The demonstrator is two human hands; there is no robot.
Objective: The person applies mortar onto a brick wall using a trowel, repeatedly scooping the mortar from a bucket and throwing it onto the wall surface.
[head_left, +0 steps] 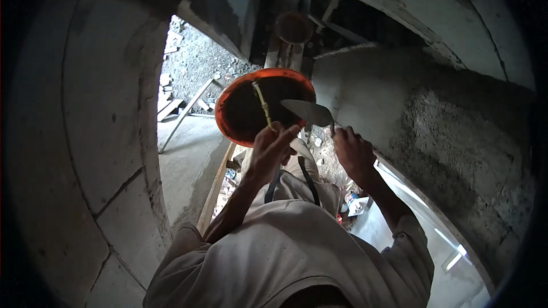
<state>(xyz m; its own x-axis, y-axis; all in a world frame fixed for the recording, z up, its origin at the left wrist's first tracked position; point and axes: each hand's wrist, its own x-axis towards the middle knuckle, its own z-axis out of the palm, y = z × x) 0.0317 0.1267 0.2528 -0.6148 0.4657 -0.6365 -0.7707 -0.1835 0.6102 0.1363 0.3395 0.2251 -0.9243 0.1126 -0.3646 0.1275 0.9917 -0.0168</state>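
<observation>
An orange-rimmed bucket (240,140) is in front of me, its inside dark; what it holds is hard to make out. A yellowish, rope-like handle (262,101) crosses its mouth, and my left hand (270,151) is closed on the near end of it. On the right, the fingers of my right hand (355,151) are wrapped round the grip of a trowel (308,112). The trowel's grey blade points left, its tip over the bucket's right half. Most of the trowel's grip is hidden in my fingers.
A block wall (108,114) rises on the left, and a rough plastered wall (456,131) on the right. Beyond the bucket, a second round container (293,27) sits on planks in shadow. Rubble and a thin wooden strip (187,115) lie at the left opening.
</observation>
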